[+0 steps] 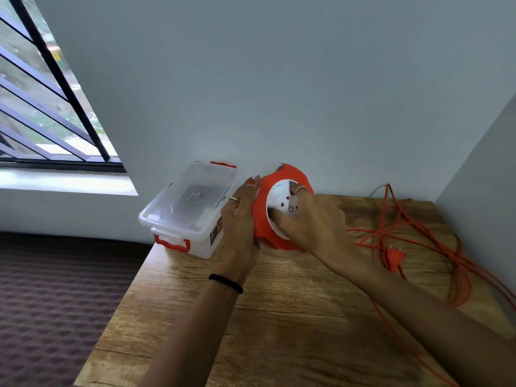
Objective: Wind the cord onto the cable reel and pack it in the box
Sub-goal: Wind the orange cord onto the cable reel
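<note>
An orange cable reel [290,177] with a white socket face stands tilted on the wooden table [279,317], near the wall. My left hand [241,222] holds its left rim, fingers wrapped along the edge. My right hand [310,222] grips the white centre face, fingers curled on it. The orange cord [418,236] lies in loose loops on the table to the right, and its orange plug [395,256] rests flat among them. A clear plastic box [178,219] with red latches sits shut at the table's left back corner, touching distance from the reel.
The wall runs right behind the reel and box, and a side wall closes the right. The table's left edge drops to a dark patterned mattress [55,303]. A barred window [42,107] is at far left. A cord strand trails off the table's front right.
</note>
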